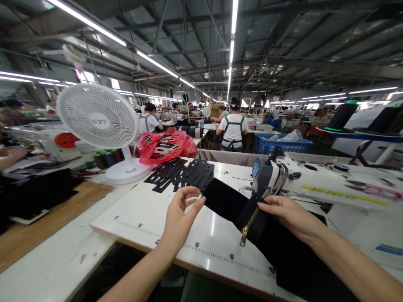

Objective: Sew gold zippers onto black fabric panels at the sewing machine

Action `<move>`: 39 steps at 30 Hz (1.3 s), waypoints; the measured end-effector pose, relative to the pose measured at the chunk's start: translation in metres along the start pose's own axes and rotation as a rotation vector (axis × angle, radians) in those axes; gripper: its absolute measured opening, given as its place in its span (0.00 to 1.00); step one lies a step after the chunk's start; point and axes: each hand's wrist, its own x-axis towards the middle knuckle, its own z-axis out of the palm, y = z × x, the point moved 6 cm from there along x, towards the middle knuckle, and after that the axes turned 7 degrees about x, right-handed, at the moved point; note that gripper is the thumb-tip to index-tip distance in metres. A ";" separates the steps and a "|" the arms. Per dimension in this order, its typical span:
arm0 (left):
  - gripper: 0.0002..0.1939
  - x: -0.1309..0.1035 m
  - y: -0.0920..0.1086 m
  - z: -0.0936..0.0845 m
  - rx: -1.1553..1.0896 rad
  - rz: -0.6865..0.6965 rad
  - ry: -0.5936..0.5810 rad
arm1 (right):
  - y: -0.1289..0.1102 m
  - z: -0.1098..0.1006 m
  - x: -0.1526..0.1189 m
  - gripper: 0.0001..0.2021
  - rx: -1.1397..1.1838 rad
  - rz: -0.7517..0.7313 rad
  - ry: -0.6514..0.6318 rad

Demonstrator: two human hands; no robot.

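Observation:
Black fabric [292, 251] with a brass zipper [250, 226] stretches from the middle of the white table down to the lower right. My right hand [285, 212] pinches it near the upper end of the zipper, fingers closed on the cloth. My left hand [182, 212] is at the left end of the fabric strip, thumb and forefinger curved toward each other with a gap between them; the fingertips are close to the strip's corner. Behind my left hand, flat black cut pieces [195, 173] lie in a loose pile on the table.
A sewing machine [267, 174] stands at the right, with pink-handled scissors [378, 189] on it. A white fan [126, 167] and a red plastic bag [170, 147] are behind the pile. Another person's hand [12, 156] shows at the far left.

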 end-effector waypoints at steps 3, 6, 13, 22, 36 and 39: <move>0.19 -0.030 -0.024 0.002 -0.100 -0.124 0.041 | 0.011 0.002 -0.003 0.12 0.132 -0.005 0.053; 0.25 -0.051 -0.037 0.009 -0.206 -0.190 0.157 | 0.022 0.011 -0.005 0.12 0.234 -0.026 0.067; 0.40 -0.064 -0.035 0.058 -0.531 -0.367 -0.013 | 0.034 0.028 -0.012 0.13 0.377 -0.055 0.126; 0.26 -0.056 -0.026 0.080 -0.548 -0.321 -0.185 | 0.041 0.037 -0.014 0.12 0.362 -0.096 0.103; 0.39 -0.047 0.054 0.035 0.669 0.507 -0.238 | -0.016 0.074 -0.051 0.06 -0.709 -0.707 0.018; 0.13 -0.027 0.043 0.047 0.703 0.349 -0.540 | -0.021 0.088 -0.060 0.05 -0.796 -0.779 -0.055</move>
